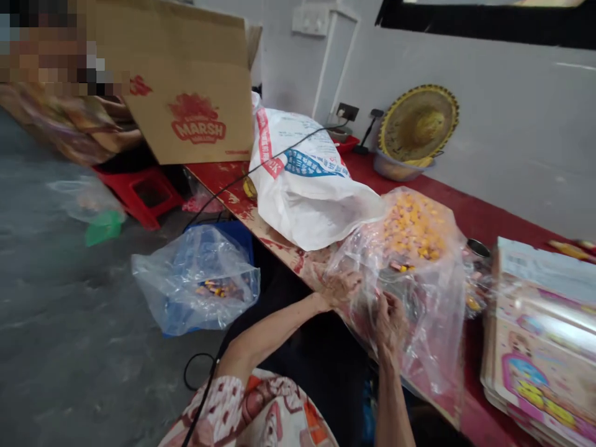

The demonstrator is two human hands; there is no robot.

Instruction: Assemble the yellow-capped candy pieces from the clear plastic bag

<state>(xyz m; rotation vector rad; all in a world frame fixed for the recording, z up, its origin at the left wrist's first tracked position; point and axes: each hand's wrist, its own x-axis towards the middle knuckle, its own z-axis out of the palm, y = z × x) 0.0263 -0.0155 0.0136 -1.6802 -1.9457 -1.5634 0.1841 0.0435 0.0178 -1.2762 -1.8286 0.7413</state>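
Note:
A clear plastic bag (433,310) lies on the red table, holding many small orange-and-pink wrapped pieces (414,226) at its far end. At the bag's near left edge is my left hand (343,288), blurred and partly behind the film; its finger positions are unclear. My right hand (391,320) is beside it over the bag's loose near part, fingers curled together. A small pinkish bit shows at its fingertips, too small to name. A white printed sack (302,180) lies just beyond my left hand.
A blue bin (237,239) lined with a clear bag stands below the table's left edge. A large cardboard box (195,81) rises at the back left near a seated person and a red stool (144,192). Stacked printed packs (540,354) sit right; a cable crosses the sack.

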